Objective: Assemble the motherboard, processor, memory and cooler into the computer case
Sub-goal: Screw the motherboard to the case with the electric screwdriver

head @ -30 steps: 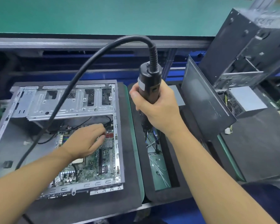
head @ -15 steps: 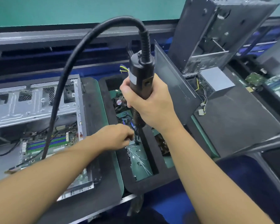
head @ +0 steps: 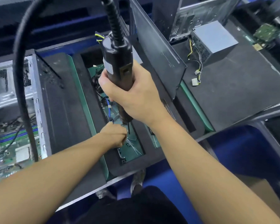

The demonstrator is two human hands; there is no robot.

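My right hand (head: 132,101) grips a black electric screwdriver (head: 116,62) upright over a recessed parts tray (head: 132,151) in black foam. Its bit (head: 128,126) points down into the tray. My left hand (head: 115,135) reaches into the tray with fingers curled, pinching something small, seemingly a screw, right at the bit's tip. The open computer case (head: 10,94) lies at the far left. Inside it sits the motherboard (head: 11,152) with memory sticks (head: 14,136) and a bare processor socket (head: 22,153).
The screwdriver's thick black cable (head: 19,78) arcs over the case. A dark side panel (head: 157,50) leans behind my right hand. A grey power supply (head: 215,38) with loose wires sits on a black foam mat (head: 233,88), beside another case (head: 192,13).
My left hand left the motherboard in the case and moved right into the parts tray, under the screwdriver bit. My view swung right and down, and the screwdriver stayed in my right hand.
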